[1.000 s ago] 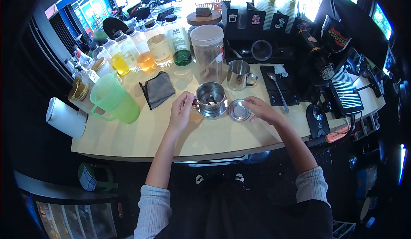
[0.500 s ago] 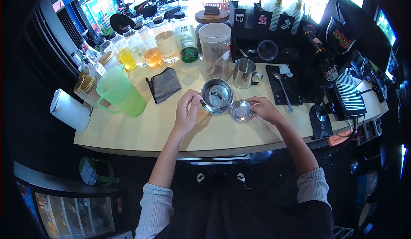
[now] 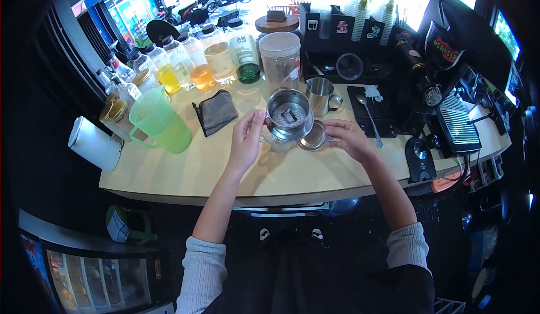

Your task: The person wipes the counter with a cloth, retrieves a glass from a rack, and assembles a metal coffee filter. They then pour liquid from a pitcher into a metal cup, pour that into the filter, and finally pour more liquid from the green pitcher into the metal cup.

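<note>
My left hand [image 3: 246, 135] is closed, thumb and fingers pinching the side of a metal coffee drip filter [image 3: 288, 115]. The filter is tilted, and its perforated inside faces me. Part of a clear glass [image 3: 278, 143] shows beneath it; whether the two touch is hard to tell. My right hand [image 3: 350, 138] grips a small round metal lid [image 3: 313, 136] by its edge, close to the filter's right side. Just behind stand a steel milk pitcher [image 3: 320, 97] and a tall clear canister [image 3: 279, 61] with a translucent lid.
A green plastic jug [image 3: 159, 121] and a folded dark cloth [image 3: 216, 113] lie to the left. Several syrup bottles [image 3: 201, 69] line the back. At right are a spoon [image 3: 369, 120] on a black mat, an espresso machine [image 3: 419, 77] and a black cup holder [image 3: 342, 30].
The filter has risen and tipped, bringing the glass beneath into view. My right hand has moved up slightly, and the lid is tilted and closer to the filter.
</note>
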`<move>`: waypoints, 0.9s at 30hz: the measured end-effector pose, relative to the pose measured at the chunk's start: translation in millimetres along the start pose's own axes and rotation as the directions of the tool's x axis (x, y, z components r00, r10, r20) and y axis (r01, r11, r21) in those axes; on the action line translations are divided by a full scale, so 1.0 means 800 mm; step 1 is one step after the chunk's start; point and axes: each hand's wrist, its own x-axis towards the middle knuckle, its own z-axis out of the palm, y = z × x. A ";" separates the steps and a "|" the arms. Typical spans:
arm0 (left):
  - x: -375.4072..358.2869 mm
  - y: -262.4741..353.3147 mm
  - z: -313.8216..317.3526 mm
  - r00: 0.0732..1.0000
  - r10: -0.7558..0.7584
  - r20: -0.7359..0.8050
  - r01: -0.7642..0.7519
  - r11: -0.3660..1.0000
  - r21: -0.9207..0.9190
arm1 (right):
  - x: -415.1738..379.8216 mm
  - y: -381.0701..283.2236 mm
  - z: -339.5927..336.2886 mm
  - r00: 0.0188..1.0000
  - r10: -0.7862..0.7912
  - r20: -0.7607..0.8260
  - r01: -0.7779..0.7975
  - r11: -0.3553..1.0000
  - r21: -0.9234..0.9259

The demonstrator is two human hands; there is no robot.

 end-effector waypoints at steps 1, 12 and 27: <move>0.001 0.005 0.009 1.000 -0.004 0.000 0.004 1.000 -0.018 | -0.002 -0.004 0.004 1.000 -0.017 -0.018 0.017 1.000 -0.001; -0.003 -0.001 0.075 0.996 -0.049 0.079 0.053 0.997 -0.049 | -0.024 -0.006 -0.029 0.995 -0.101 -0.007 0.100 0.982 0.157; -0.019 -0.009 0.155 1.000 0.018 -0.012 -0.018 1.000 -0.021 | -0.067 -0.002 -0.075 0.986 -0.158 0.055 0.126 0.916 0.380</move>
